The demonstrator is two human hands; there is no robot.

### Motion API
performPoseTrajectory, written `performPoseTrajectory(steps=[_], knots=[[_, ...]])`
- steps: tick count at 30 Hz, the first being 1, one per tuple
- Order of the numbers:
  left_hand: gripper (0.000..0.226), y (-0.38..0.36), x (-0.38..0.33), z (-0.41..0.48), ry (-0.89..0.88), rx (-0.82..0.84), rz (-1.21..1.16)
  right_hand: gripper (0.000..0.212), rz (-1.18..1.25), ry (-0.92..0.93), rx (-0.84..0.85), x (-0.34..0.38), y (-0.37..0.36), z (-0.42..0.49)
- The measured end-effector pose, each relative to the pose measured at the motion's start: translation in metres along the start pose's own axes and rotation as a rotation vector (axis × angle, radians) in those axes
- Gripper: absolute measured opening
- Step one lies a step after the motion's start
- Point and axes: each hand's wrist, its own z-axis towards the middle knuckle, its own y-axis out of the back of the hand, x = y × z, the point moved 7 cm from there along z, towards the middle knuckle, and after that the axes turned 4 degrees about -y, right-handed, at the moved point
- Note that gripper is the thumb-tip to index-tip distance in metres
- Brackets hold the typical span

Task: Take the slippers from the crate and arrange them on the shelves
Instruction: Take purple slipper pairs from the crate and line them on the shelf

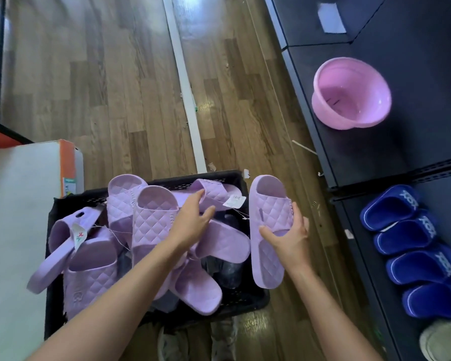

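A black plastic crate (248, 300) on the floor holds several lilac quilted slippers (154, 220), some with paper tags. My right hand (288, 239) grips one lilac slipper (267, 259) by its strap, held over the crate's right edge. My left hand (193, 221) reaches into the crate with fingers spread, touching a tagged slipper (216, 192) at the back. A dark shelf (427, 157) runs along the right. Several blue slippers (412, 246) lie in a row on it.
A pink plastic basin (349, 92) stands on the shelf farther back. A pale slipper (443, 340) lies at the shelf's near end. A white and orange box (24, 204) stands left of the crate. Wooden floor (115, 87) stretches ahead.
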Motion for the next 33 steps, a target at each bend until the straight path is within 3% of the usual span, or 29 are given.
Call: performPoseTrajectory(steps=[5,8,11,17,22,27,33], knots=[[0.044,-0.01,0.032,0.046,0.219,0.027,-0.011,0.093,-0.008,-0.032,-0.025,-0.026,-0.007,0.007],[0.032,-0.024,0.042,0.063,0.218,0.095,-0.015,0.094,0.018,-0.042,-0.007,-0.039,-0.016,0.012],[0.022,-0.027,0.042,0.067,0.219,0.023,-0.17,0.093,0.066,-0.063,0.007,-0.049,-0.024,0.017],[0.02,-0.02,0.041,0.051,0.045,-0.022,-0.331,0.09,0.175,-0.113,0.011,-0.057,-0.021,0.024],[0.015,-0.023,-0.01,0.037,-0.13,0.018,-0.431,0.088,0.255,-0.118,-0.037,-0.052,-0.005,0.024],[0.005,-0.018,-0.035,0.012,-0.124,-0.071,-0.364,0.101,0.349,-0.082,-0.09,-0.033,0.021,0.009],[0.024,-0.021,-0.064,-0.05,-0.144,-0.107,-0.382,0.095,0.422,-0.099,-0.025,-0.018,0.031,-0.006]])
